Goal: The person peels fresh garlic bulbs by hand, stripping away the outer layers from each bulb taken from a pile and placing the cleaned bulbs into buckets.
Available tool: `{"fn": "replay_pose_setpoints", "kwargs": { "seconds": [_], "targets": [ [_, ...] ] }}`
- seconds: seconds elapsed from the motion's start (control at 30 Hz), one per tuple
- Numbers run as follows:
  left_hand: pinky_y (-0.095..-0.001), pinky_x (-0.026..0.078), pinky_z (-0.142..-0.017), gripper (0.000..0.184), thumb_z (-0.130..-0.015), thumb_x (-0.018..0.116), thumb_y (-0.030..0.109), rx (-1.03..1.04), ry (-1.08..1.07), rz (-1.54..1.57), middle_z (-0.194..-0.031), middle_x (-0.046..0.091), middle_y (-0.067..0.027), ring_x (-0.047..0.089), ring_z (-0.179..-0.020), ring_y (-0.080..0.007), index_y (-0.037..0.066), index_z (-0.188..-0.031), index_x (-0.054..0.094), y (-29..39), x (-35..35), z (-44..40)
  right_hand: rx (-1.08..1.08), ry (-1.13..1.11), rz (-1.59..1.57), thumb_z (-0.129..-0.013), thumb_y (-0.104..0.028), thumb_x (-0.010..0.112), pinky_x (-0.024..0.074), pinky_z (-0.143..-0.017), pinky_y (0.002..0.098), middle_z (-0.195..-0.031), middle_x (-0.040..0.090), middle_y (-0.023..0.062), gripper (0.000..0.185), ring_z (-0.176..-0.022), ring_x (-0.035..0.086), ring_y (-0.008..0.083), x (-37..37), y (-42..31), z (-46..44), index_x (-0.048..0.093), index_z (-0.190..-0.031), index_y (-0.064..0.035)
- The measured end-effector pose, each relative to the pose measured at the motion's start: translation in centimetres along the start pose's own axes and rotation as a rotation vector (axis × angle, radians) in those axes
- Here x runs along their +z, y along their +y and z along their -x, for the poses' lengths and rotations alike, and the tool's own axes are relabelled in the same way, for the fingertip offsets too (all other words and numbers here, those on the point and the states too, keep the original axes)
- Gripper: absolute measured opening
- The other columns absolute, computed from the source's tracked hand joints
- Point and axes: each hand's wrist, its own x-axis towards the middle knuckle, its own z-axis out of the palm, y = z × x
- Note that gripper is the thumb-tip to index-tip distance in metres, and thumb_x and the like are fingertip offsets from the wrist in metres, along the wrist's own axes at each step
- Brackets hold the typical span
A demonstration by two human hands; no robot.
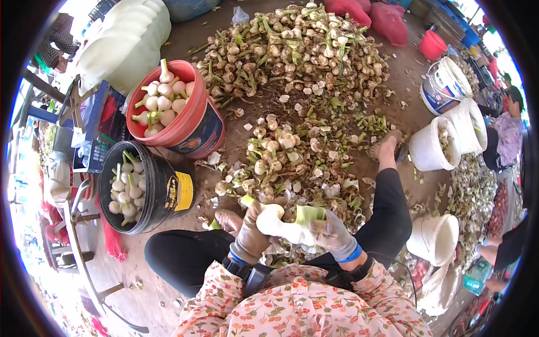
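My gloved left hand (250, 231) is closed around a white garlic bulb (270, 219) with a short green stem pointing up and left. Pale peel stretches from the bulb toward my gloved right hand (334, 233), whose fingers are closed on a green and white piece of leafy peel (307, 217). Both hands are over my lap, a short way apart. Just beyond them lies a small heap of garlic and peelings (281, 149) on the ground, and behind it rises a large pile of untrimmed garlic (297, 48).
At the left stand a red bucket (193, 112) and a black bucket (152, 185), both holding cleaned bulbs. White buckets (429, 147) stand at the right, one (432, 238) near my knee. A blue crate (92, 135) is at the far left. Other people sit at the right edge.
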Motion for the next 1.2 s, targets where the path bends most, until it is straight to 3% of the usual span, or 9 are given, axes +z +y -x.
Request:
{"fn": "replay_pose_setpoints", "kwargs": {
  "seconds": [0.1,0.23,0.33,0.37,0.53,0.6,0.7,0.97,1.2],
  "targets": [
    [-0.0311,0.053,-0.073,0.056,-0.092,0.047,0.047,0.320,0.061,-0.618,-0.100,0.064,-0.0106,0.063,-0.088,-0.0205,0.001,-0.125,0.049,-0.6,-1.5,0.0,0.056,-0.161,-0.051,-0.087,-0.019,0.064,0.0501,-0.070,0.0246,-0.097,0.064,0.0071,0.035,-0.081,0.061,0.0125,0.1,0.4,0.1,0.056,-0.112,0.0033],
    [-0.0353,0.054,-0.075,0.057,-0.090,0.046,0.053,-0.040,0.053,0.583,-0.100,0.063,-0.0102,0.063,-0.085,-0.0219,0.004,-0.119,0.053,-1.2,-3.0,-1.7,-0.296,-0.365,0.149,-0.086,-0.023,0.064,0.0521,-0.071,0.0266,-0.103,0.061,0.0162,0.037,-0.088,0.063,0.0228,2.6,-0.7,0.1,0.057,-0.113,0.0014],
    [-0.0336,0.054,-0.065,0.064,-0.085,0.047,0.063,0.040,0.453,0.491,-0.101,0.063,-0.0062,0.063,-0.083,-0.0211,0.008,-0.117,0.054,-0.6,-1.1,-2.5,-0.285,-0.245,-0.065,-0.085,-0.023,0.063,0.0523,-0.065,0.0260,-0.102,0.062,0.0175,0.034,-0.083,0.064,0.0228,1.7,-3.3,-0.5,0.060,-0.109,0.0013],
    [-0.0305,0.053,-0.061,0.061,-0.086,0.046,0.064,-0.081,0.249,0.576,-0.099,0.063,-0.0037,0.062,-0.081,-0.0197,0.011,-0.115,0.055,-0.9,-4.7,-1.6,-0.219,-0.117,-0.056,-0.085,-0.024,0.063,0.0521,-0.062,0.0254,-0.101,0.062,0.0175,0.033,-0.080,0.065,0.0215,0.7,-4.4,-0.5,0.061,-0.106,0.0014],
    [-0.0302,0.053,-0.057,0.046,-0.092,0.045,0.052,0.168,0.684,0.368,-0.093,0.063,-0.0068,0.061,-0.074,-0.0202,0.011,-0.109,0.056,8.4,-4.3,-4.2,0.739,-0.218,1.809,-0.081,-0.025,0.058,0.0495,-0.079,0.0379,-0.097,0.066,0.0168,0.030,-0.090,0.063,0.0312,-6.9,-1.9,-3.4,0.065,-0.104,-0.0069],
    [-0.0308,0.054,-0.064,0.050,-0.093,0.044,0.049,0.391,0.306,0.384,-0.097,0.062,-0.0091,0.061,-0.082,-0.0186,0.005,-0.115,0.052,14.1,-5.0,-4.0,0.769,-0.121,1.880,-0.081,-0.026,0.057,0.0486,-0.082,0.0395,-0.101,0.064,0.0175,0.030,-0.094,0.062,0.0327,-9.9,-0.1,-4.2,0.064,-0.103,-0.0072],
    [-0.0267,0.052,-0.064,0.053,-0.095,0.042,0.046,0.591,0.480,0.490,-0.105,0.060,-0.0090,0.059,-0.081,-0.0171,0.001,-0.123,0.048,18.5,-2.0,-4.4,0.486,0.233,1.826,-0.080,-0.023,0.056,0.0476,-0.083,0.0414,-0.101,0.064,0.0184,0.027,-0.095,0.062,0.0336,-12.9,1.4,-8.0,0.064,-0.103,-0.0090],
    [-0.0274,0.047,-0.066,0.023,-0.091,0.056,0.029,-0.189,0.515,0.338,-0.089,0.060,-0.0003,0.058,-0.076,-0.0137,0.011,-0.105,0.059,6.3,-2.6,-6.6,0.381,0.265,2.084,-0.079,-0.016,0.063,0.0477,-0.082,0.0445,-0.109,0.057,0.0176,0.034,-0.101,0.057,0.0356,-20.2,5.9,-19.7,0.058,-0.113,-0.0158],
    [-0.0318,0.049,-0.078,0.032,-0.095,0.048,0.023,-0.356,0.450,0.296,-0.096,0.060,-0.0010,0.057,-0.088,-0.0156,0.007,-0.122,0.053,-1.3,-3.9,-6.4,0.278,0.445,1.515,-0.080,-0.018,0.060,0.0493,-0.080,0.0393,-0.105,0.062,0.0203,0.039,-0.096,0.060,0.0354,-17.2,3.7,-15.5,0.055,-0.119,-0.0101]
  ]
}}
